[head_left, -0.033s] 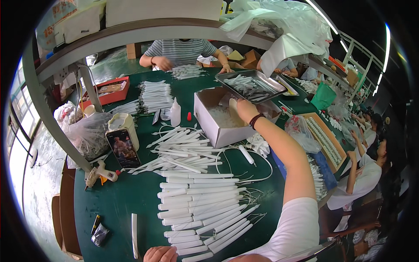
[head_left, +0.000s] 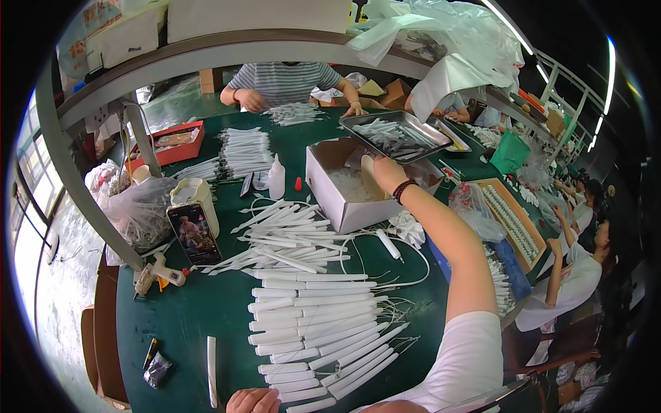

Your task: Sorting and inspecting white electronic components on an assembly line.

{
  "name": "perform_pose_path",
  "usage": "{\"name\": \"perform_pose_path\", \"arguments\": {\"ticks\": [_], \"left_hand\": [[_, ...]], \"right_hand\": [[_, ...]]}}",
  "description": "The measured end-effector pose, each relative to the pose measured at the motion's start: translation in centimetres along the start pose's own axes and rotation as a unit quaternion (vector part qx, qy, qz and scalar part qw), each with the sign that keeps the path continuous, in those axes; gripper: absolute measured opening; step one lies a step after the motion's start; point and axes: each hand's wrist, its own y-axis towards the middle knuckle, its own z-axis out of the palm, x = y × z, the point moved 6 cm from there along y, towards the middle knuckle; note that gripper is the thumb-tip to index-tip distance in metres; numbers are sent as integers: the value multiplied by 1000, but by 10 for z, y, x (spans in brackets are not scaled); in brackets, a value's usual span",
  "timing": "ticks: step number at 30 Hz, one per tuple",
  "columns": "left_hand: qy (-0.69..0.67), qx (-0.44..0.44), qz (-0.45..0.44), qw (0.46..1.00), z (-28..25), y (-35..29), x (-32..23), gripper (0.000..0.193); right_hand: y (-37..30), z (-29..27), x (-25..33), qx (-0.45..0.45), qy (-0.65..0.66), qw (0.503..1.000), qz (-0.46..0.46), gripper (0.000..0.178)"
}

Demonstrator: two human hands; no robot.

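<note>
My right hand [head_left: 390,176] reaches into the open white cardboard box [head_left: 361,219], its fingers closed around a beige, curved piece [head_left: 372,183]. Clear plastic lining and pale contents [head_left: 351,184] show inside the box. At the lower edge my left hand [head_left: 253,400] lies with curled fingers beside the row of white candle-shaped tubes [head_left: 303,319]; what it holds, if anything, is hidden. Thin wires trail from the right ends of those tubes. Behind the row is a loose pile of white pointed sticks [head_left: 289,237]. One single white tube [head_left: 212,372] lies left of my left hand.
A phone [head_left: 195,234] leans on a cream container; a glue gun [head_left: 158,275] lies beside it. A white squeeze bottle [head_left: 277,179] stands near the box. Behind it are a metal tray [head_left: 413,150] and a co-worker [head_left: 286,82]. The shelf frame [head_left: 82,179] rises at the left.
The co-worker's hand across the table has shifted slightly to the left. Both my hands stay where they were.
</note>
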Motion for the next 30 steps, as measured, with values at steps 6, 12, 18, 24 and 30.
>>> {"name": "perform_pose_path", "arguments": {"ticks": [6, 12, 18, 24, 30], "left_hand": [[174, -203, 266, 926, -20, -21, -73, 31], [183, -251, 323, 894, -12, -23, -61, 40], [172, -232, 303, 908, -8, -26, -53, 45], [171, -245, 377, 877, -7, -15, -57, 46], [204, -254, 292, 899, -6, -18, -49, 40]], "right_hand": [[6, 8, -3, -5, 40, 998, 44, 23], [25, 22, -1, -24, 74, 995, 59, 20], [24, 70, 12, 97, 61, 992, 51, 13], [30, 175, -93, 329, 159, 931, -3, 26], [12, 158, -55, 334, 350, 836, 259, 17]]}}
